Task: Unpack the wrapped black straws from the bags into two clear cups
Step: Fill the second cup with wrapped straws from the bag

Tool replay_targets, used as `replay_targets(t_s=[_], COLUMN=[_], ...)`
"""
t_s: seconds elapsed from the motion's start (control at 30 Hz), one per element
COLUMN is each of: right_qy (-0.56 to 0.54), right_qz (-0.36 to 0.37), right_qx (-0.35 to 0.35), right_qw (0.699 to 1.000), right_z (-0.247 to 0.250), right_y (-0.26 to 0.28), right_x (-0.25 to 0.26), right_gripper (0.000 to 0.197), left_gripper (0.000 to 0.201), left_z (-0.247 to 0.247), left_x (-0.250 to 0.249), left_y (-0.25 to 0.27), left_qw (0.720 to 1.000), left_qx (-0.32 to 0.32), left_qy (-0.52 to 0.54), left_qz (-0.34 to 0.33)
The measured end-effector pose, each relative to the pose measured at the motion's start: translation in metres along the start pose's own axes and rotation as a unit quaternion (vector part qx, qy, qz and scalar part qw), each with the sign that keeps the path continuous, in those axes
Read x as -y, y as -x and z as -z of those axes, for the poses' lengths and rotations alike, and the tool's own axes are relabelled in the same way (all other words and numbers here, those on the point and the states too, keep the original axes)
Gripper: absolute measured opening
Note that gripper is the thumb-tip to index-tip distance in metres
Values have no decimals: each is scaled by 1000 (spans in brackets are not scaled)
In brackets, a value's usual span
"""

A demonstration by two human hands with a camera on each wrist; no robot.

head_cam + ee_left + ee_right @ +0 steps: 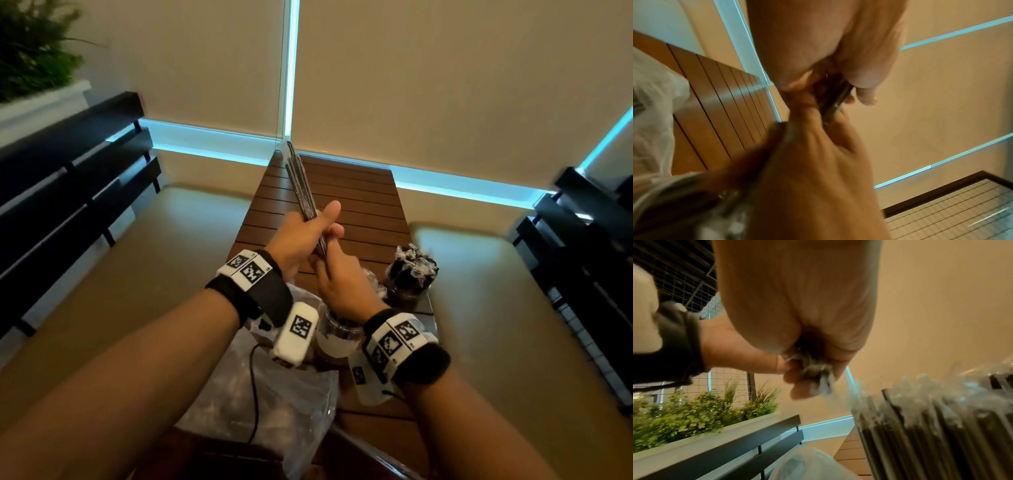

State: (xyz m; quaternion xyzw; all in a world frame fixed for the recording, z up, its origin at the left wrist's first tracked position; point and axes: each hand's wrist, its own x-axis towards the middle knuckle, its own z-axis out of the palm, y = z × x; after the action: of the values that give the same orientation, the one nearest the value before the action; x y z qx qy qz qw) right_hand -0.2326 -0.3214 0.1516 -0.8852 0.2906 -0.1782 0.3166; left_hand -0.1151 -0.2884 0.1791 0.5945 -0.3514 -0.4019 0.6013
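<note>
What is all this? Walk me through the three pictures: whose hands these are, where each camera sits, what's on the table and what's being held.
There is no machine here. A person works with bare hands, wearing one camera on the head and one on each wrist. The wide picture comes from the head and looks down at both arms. The other two look along each hand from its wrist. The left hand grips a bundle of thin dark wrapped straws around its middle, and the right hand holds its lower end. Below them is a slatted wooden table. On it stand a container packed with more wrapped straws and a glass jar, partly hidden by the wrists, beside a crumpled clear plastic bag.
</note>
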Motion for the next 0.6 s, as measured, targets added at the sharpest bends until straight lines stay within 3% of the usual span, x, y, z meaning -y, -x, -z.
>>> replay_targets(t_s=[0.1,0.17,0.23,0.3,0.37,0.5,0.6], right_qy=[36,57,3,-70,-102,-21,-71], right_qz=[8,16,16,16,32,72,79], right_qx=[75,50,-91,-256,-315,-188,-204], right_qw=[996,997,996,964,943,979,973], right_z=[5,25,55,88,108,86,69], right_y=[-2,-6,-9,-11,-15,-19,-17], right_x=[1,-3,3,20,36,47,33], right_gripper=[23,17,10,19,34,35,27], left_gripper=[43,45,49,45,43,50,41], left_z=[-2,4,9,9,4,-14,-18], left_x=[0,3,7,12,17,16,16], left_y=[0,-2,-5,-4,1,3,1], left_qw=[999,993,981,964,942,922,927], left_qx=[-47,-72,-89,-84,-65,-36,-32], left_qy=[-4,-70,-149,-234,-309,-346,-332], left_qz=[-25,-65,-86,-91,-115,-171,-169])
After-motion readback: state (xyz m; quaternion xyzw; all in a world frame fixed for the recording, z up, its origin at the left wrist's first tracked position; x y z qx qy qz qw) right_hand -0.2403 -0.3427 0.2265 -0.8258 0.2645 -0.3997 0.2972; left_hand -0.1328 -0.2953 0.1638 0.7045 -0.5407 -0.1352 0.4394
